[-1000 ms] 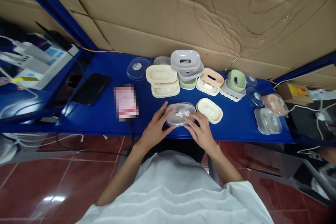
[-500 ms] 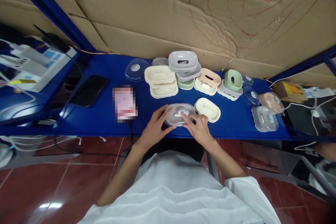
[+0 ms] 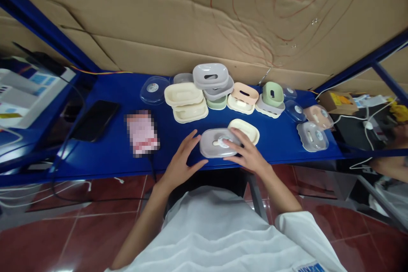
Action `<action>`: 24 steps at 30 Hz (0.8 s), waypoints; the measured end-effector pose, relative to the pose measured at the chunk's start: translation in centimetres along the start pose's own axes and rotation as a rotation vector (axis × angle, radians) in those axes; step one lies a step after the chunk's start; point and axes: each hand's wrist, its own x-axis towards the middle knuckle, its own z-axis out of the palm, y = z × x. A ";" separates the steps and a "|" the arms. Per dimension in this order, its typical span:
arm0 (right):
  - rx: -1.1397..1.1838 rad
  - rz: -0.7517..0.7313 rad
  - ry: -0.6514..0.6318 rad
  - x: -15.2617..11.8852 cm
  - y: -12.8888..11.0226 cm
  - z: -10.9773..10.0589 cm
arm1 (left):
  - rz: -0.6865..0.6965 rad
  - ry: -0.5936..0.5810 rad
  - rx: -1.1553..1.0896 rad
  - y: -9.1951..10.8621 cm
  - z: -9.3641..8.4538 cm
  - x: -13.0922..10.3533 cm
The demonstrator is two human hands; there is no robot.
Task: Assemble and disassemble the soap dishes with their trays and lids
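Observation:
A grey box with a clear lid and a round white label [image 3: 210, 143] lies near the front edge of the blue table [image 3: 178, 157]. My left hand [image 3: 181, 165] is open at its left side, thumb and fingers apart, with a small gap to the box. My right hand [image 3: 250, 153] reaches over the box's right end, fingers spread on or just above the lid; contact is hard to tell. Partly behind my right hand lies a cream tray [image 3: 251, 131]. Further back stand stacked cream trays [image 3: 183, 93], grey trays [image 3: 210, 74], a peach tray [image 3: 245, 92] and a green box [image 3: 273, 93].
Clear lids [image 3: 154, 89] lie at the back left and right. Lidded grey [image 3: 312, 137] and peach boxes [image 3: 318, 117] sit at the right end. A black phone [image 3: 94, 121] and a blurred pink item [image 3: 142, 132] are left. A person's arm shows far right.
My left hand has let go of the lidded box and opened beside it. My right fingers have spread wider over its right end. The camera view has shifted to the right.

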 end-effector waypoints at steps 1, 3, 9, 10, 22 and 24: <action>-0.038 0.034 0.061 -0.6 1.0 -1.1 | -0.012 0.007 -0.002 0.2 0.0 -0.1; -0.157 0.166 0.233 -1.8 4.6 -4.3 | -0.035 0.014 0.021 0.5 0.0 -0.1; -0.571 0.850 0.544 -3.5 22.5 -15.9 | -0.036 -0.020 0.096 0.6 0.4 0.3; -0.594 0.972 0.489 -3.3 25.2 -17.1 | -0.037 -0.019 0.100 0.6 0.4 0.3; -0.541 1.300 0.103 -1.7 32.4 -15.4 | 0.012 0.033 0.185 0.1 1.0 0.5; -0.538 1.301 0.049 -1.7 32.1 -15.4 | 0.034 0.022 0.209 0.1 0.9 0.6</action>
